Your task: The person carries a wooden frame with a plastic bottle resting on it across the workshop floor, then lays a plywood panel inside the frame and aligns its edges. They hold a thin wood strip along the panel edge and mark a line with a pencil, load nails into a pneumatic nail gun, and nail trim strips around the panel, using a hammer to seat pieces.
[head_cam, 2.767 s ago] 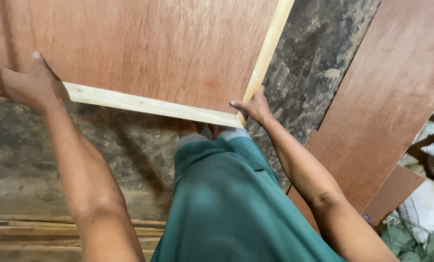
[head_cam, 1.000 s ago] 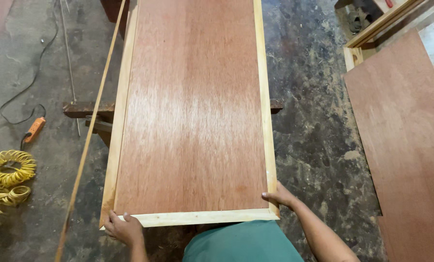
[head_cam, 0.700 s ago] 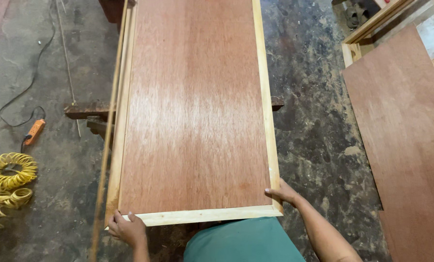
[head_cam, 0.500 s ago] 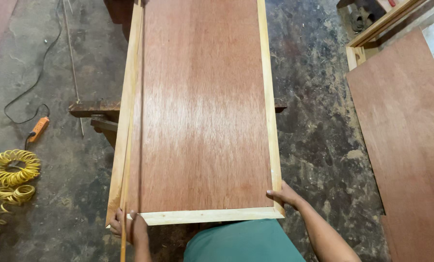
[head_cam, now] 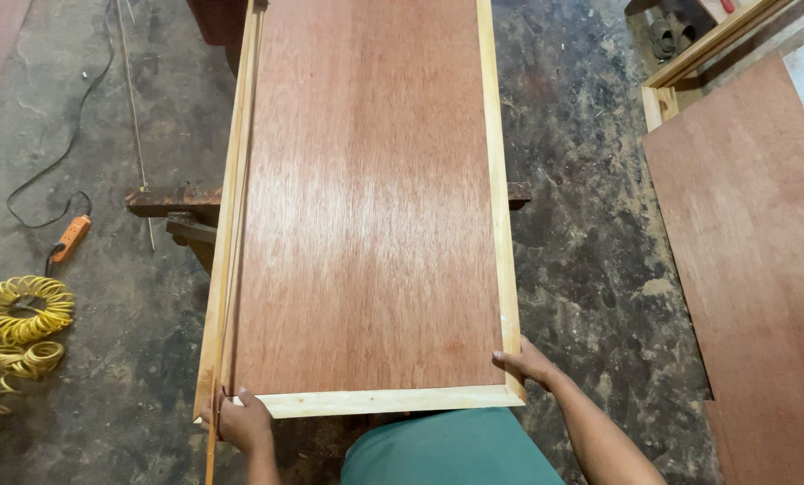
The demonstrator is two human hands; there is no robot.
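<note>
Thin strip [head_cam: 228,269] now flush along panel [head_cam: 366,198] left edge, left hand [head_cam: 243,422] gripping both at corner, right hand [head_cam: 527,362] grasping right corner, open floor [head_cam: 590,224] either side.

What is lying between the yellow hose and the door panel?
In the head view, bare concrete floor fills most of the stretch between the yellow hose and the door panel. Higher up lie an orange plug and a dark wooden support.
</note>
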